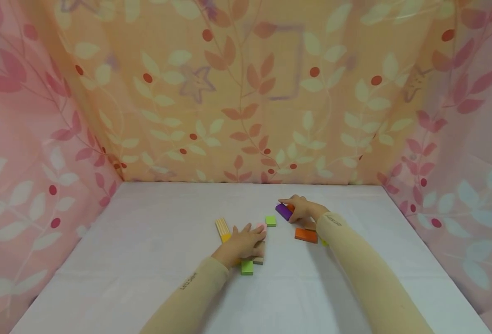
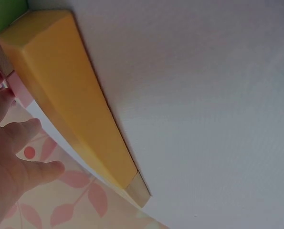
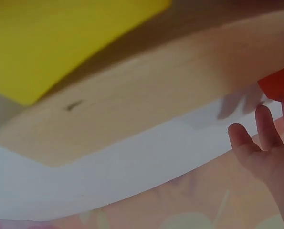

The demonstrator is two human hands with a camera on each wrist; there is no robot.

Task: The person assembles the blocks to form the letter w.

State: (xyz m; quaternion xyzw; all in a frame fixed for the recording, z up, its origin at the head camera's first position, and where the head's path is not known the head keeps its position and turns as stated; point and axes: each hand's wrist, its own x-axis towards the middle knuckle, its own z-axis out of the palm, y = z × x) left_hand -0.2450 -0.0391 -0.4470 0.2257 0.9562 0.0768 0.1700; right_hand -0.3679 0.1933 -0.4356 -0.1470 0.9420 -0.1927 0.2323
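Note:
My left hand (image 1: 243, 243) spreads its fingers over a group of blocks, fingertips by a pink block (image 1: 262, 227). Beneath and beside it show a wooden block (image 1: 258, 260), a green block (image 1: 247, 267) and a yellow block (image 2: 70, 90); the palm hides part of them. At the right, my right hand (image 1: 303, 208) has its index finger and thumb at opposite sides of a purple block (image 1: 284, 212). An orange-red block (image 1: 290, 208) shows between that hand and the purple one. The other right fingers are fairly straight in the right wrist view.
A light green block (image 1: 271, 221) lies between the hands. Pale yellow ridged pieces (image 1: 222, 226) extend beyond the left hand. Near the right sleeve are an orange block (image 1: 306, 235), a long wooden block (image 3: 146, 100) and a yellow block (image 3: 60, 43). Patterned cloth walls enclose the white table (image 1: 166, 208).

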